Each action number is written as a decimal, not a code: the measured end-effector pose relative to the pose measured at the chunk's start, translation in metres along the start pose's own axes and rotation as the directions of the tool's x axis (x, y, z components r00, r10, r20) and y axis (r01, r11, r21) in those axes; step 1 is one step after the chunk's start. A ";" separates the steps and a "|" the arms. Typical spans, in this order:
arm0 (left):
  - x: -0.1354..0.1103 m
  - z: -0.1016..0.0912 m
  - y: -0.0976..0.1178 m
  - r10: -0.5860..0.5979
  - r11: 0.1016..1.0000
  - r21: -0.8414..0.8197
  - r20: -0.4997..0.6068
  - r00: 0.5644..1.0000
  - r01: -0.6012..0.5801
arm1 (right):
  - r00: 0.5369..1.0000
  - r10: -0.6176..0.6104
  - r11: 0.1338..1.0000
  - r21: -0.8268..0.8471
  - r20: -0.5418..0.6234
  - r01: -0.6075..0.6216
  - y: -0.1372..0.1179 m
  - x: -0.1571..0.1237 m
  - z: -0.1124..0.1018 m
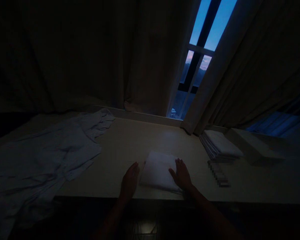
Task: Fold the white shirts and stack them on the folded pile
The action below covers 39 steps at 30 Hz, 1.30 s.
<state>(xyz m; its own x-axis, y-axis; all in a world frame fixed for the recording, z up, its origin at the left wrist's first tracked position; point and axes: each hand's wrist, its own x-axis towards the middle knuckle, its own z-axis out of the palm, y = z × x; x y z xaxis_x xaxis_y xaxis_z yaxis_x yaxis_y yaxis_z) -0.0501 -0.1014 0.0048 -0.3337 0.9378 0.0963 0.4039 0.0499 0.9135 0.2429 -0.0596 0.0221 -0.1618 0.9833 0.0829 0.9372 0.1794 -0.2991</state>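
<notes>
A folded white cloth (158, 171), roughly square, lies flat on the pale tabletop (122, 140) near its front edge. My right hand (182, 174) rests on the right side of this cloth, fingers stretched out and thumb apart. Just left of the cloth is my left hand (130, 180), held on edge with its fingers extended and nothing visible in it. Whether the left fingertips touch the cloth's edge cannot be made out in the dim light.
Loose, crumpled white cloth (47, 150) spreads over the table's left side and hangs off the front. At the right stand a stack of folded cloths (221, 145) and a pale box (255, 145). A pixelated patch covers a flat item (218, 174). Curtains (150, 66) flank the window (202, 50).
</notes>
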 end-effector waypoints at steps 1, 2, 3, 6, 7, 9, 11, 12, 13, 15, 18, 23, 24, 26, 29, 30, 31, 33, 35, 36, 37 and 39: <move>-0.009 -0.003 -0.001 0.013 1.000 0.013 0.006 1.000 -0.013 | 1.000 0.005 1.000 0.031 -0.012 -0.004 0.001 0.000 -0.001; -0.016 -0.005 -0.001 0.030 0.999 0.038 0.020 0.999 -0.030 | 1.000 0.013 0.997 0.072 -0.019 -0.012 0.001 0.000 -0.003; -0.023 -0.005 0.000 0.051 0.996 0.074 0.047 0.998 -0.054 | 0.999 0.028 0.992 0.124 -0.025 -0.024 0.002 0.000 -0.004; -0.035 -0.006 0.003 0.113 0.970 0.194 0.166 0.980 -0.144 | 0.990 0.126 0.945 0.310 -0.061 -0.101 0.006 -0.004 -0.008; -0.037 -0.006 0.005 0.122 0.959 0.230 0.194 0.973 -0.166 | 0.982 0.168 0.924 0.360 -0.087 -0.126 0.008 -0.008 -0.007; -0.038 -0.006 0.010 0.139 0.937 0.285 0.218 0.966 -0.199 | 0.966 0.214 0.898 0.418 -0.145 -0.136 0.011 -0.018 -0.001; -0.037 -0.007 0.016 0.149 0.920 0.328 0.209 0.967 -0.213 | 0.961 0.206 0.896 0.429 -0.185 -0.110 0.014 -0.029 0.009; -0.036 -0.008 0.019 0.156 0.913 0.345 0.201 0.967 -0.219 | 0.959 0.208 0.894 0.436 -0.192 -0.107 0.014 -0.034 0.013; -0.036 -0.008 0.024 0.167 0.905 0.360 0.190 0.967 -0.227 | 0.955 0.223 0.886 0.449 -0.194 -0.116 0.014 -0.039 0.016; -0.037 -0.007 0.032 0.198 0.888 0.390 0.158 0.967 -0.245 | 0.941 0.279 0.859 0.488 -0.191 -0.155 0.013 -0.046 0.017; -0.039 -0.001 0.039 0.235 0.867 0.416 0.147 0.961 -0.275 | 0.931 0.307 0.835 0.525 -0.199 -0.164 0.010 -0.050 0.006; -0.040 0.013 0.028 0.210 0.862 0.424 0.199 0.957 -0.277 | 0.912 0.304 0.823 0.558 -0.275 -0.106 0.018 -0.043 0.005; -0.040 0.015 0.026 0.206 0.862 0.425 0.205 0.957 -0.276 | 0.908 0.310 0.820 0.562 -0.282 -0.106 0.020 -0.043 0.007; -0.042 0.015 0.025 0.207 0.859 0.428 0.211 0.955 -0.281 | 0.902 0.320 0.816 0.568 -0.289 -0.108 0.023 -0.043 0.011; -0.045 0.014 0.028 0.231 0.845 0.445 0.197 0.953 -0.297 | 0.903 0.313 0.812 0.576 -0.294 -0.094 0.026 -0.044 0.015; -0.045 0.013 0.030 0.239 0.839 0.454 0.189 0.952 -0.301 | 0.902 0.309 0.809 0.583 -0.303 -0.081 0.027 -0.044 0.015; -0.045 0.013 0.031 0.245 0.834 0.461 0.183 0.952 -0.303 | 0.900 0.305 0.805 0.589 -0.312 -0.068 0.027 -0.044 0.016; -0.044 0.014 0.033 0.249 0.830 0.463 0.190 0.950 -0.310 | 0.896 0.301 0.798 0.600 -0.327 -0.049 0.027 -0.044 0.016; -0.042 0.014 0.034 0.253 0.832 0.454 0.200 0.947 -0.318 | 0.894 0.302 0.798 0.601 -0.331 -0.047 0.026 -0.043 0.016; -0.041 0.014 0.034 0.254 0.834 0.452 0.196 0.947 -0.317 | 0.894 0.303 0.799 0.599 -0.329 -0.051 0.026 -0.043 0.016; -0.040 0.014 0.032 0.257 0.836 0.448 0.189 0.948 -0.316 | 0.895 0.303 0.801 0.596 -0.327 -0.053 0.025 -0.042 0.017; -0.040 0.013 0.026 0.262 0.840 0.443 0.177 0.949 -0.314 | 0.894 0.315 0.799 0.598 -0.320 -0.067 0.024 -0.042 0.019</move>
<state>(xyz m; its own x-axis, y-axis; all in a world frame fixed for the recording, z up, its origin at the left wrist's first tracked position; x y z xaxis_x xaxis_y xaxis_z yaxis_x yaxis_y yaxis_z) -0.0156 -0.1328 0.0195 -0.0605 0.9635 0.2606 0.8212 -0.1004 0.5617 0.2667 -0.0964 -0.0071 0.2492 0.9259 0.2840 0.5751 0.0945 -0.8126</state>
